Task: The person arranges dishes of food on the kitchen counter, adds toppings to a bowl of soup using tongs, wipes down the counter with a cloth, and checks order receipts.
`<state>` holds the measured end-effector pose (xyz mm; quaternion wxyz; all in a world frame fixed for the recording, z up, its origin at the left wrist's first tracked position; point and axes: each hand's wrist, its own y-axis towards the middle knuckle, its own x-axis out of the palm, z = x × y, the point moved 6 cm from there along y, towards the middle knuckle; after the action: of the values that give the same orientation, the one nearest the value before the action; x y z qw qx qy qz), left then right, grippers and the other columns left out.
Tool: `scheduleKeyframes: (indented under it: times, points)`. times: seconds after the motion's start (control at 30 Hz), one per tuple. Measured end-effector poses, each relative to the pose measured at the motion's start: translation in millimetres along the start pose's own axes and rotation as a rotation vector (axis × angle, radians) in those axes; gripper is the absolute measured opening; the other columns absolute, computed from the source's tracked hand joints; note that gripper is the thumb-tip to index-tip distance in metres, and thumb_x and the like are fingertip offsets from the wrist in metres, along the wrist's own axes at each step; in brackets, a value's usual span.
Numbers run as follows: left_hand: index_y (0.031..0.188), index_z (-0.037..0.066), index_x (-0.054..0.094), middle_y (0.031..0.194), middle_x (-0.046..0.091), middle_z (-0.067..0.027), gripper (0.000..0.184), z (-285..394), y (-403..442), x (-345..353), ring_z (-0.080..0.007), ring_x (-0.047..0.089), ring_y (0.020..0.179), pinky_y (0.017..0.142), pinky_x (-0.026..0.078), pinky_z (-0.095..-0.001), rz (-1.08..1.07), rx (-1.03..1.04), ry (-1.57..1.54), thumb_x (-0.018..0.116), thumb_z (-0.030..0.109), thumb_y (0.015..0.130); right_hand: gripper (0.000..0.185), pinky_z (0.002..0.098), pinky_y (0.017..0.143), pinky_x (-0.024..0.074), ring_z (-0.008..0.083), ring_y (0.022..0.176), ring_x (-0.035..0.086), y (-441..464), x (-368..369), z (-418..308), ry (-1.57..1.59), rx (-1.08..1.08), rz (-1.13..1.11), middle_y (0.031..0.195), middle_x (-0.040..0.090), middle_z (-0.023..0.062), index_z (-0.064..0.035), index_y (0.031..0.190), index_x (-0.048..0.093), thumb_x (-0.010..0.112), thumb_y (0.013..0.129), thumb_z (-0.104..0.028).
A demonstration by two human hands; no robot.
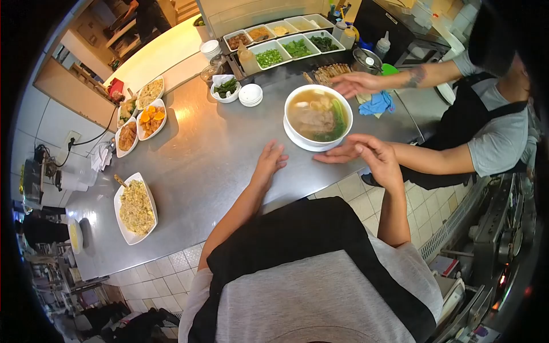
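Note:
A white bowl of soup (319,117) with meat, dumpling-like pieces and green leaves stands on a white saucer (303,142) on the steel counter. To its lower left is my left hand (270,163), fingers apart and holding nothing, a little away from the saucer. My right hand (382,160) is raised at the bowl's lower right, empty with fingers apart, overlapping a co-worker's forearm in the view. One co-worker's hand (359,84) reaches toward the bowl's far right side; the other hand (336,155) is low beside the saucer, partly covered by mine.
A dish of fried rice (136,208) with a spoon sits at left. Several filled white dishes (152,119) stand farther back. Topping trays (297,48), small white saucers (250,95) and a blue cloth (377,104) lie beyond the bowl. The co-worker (486,126) stands at right.

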<state>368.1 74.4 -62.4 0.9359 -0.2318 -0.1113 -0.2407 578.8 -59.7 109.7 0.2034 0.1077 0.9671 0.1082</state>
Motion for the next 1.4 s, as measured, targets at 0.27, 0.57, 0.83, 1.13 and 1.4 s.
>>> scheduleKeyframes:
  times: [0.27, 0.57, 0.83, 1.13, 1.4]
  points:
    - [0.135, 0.006, 0.028, 0.106, 0.049, -0.0084, 0.074, 1, 36, 47, -0.0154, 0.055, 0.083, 0.072, 0.048, -0.0297, 0.081, -0.055, 0.006, 0.068, 0.034, 0.079, 0.019, 0.0221, 0.058, 0.0429, 0.0068, 0.066, 0.055, 75, -56, 31, -0.09, 0.114, 0.147, 0.075, 0.061, 0.0018, -0.0023, 0.102, 0.065, 0.057, 0.088, -0.013]
    - [0.127, 0.006, 0.038, 0.097, 0.051, -0.0068, 0.059, 16, 42, 31, -0.0146, 0.055, 0.075, 0.068, 0.049, -0.0294, 0.217, 0.05, -0.053, 0.065, 0.026, 0.078, 0.02, 0.0317, 0.065, 0.0483, 0.0216, 0.069, 0.064, 243, -63, 66, -0.372, -0.054, 0.098, 0.078, 0.066, 0.0138, -0.0045, 0.095, 0.068, 0.06, 0.083, -0.018]
    - [0.134, 0.002, 0.033, 0.09, 0.056, -0.0075, 0.069, 34, 61, 10, -0.0112, 0.054, 0.073, 0.063, 0.047, -0.0248, 0.247, 0.094, -0.013, 0.066, 0.027, 0.079, 0.018, 0.0385, 0.075, 0.0497, 0.0317, 0.083, 0.063, 369, 54, 114, -0.625, -0.294, -0.345, 0.086, 0.066, 0.0155, -0.012, 0.091, 0.071, 0.06, 0.078, -0.018]
    - [0.139, 0.006, 0.031, 0.104, 0.058, -0.0079, 0.067, 43, 57, -8, -0.0113, 0.055, 0.074, 0.062, 0.046, -0.0239, 0.334, 0.163, 0.077, 0.062, 0.03, 0.084, 0.024, 0.0404, 0.08, 0.0494, 0.029, 0.093, 0.062, 423, 163, 157, -0.903, -0.306, -0.41, 0.099, 0.065, 0.0146, -0.0158, 0.094, 0.07, 0.058, 0.074, -0.012]
    - [0.123, 0.0, 0.05, 0.116, 0.054, -0.0137, 0.042, 60, -45, -148, -0.0248, 0.054, 0.1, 0.088, 0.043, -0.034, 1.141, 0.467, 0.899, 0.056, 0.023, 0.089, 0.014, 0.031, 0.053, 0.0534, 0.0201, 0.063, 0.066, 459, 174, 205, -0.731, 0.096, -0.614, 0.069, 0.065, 0.0124, -0.0047, 0.09, 0.063, 0.061, 0.076, -0.006]
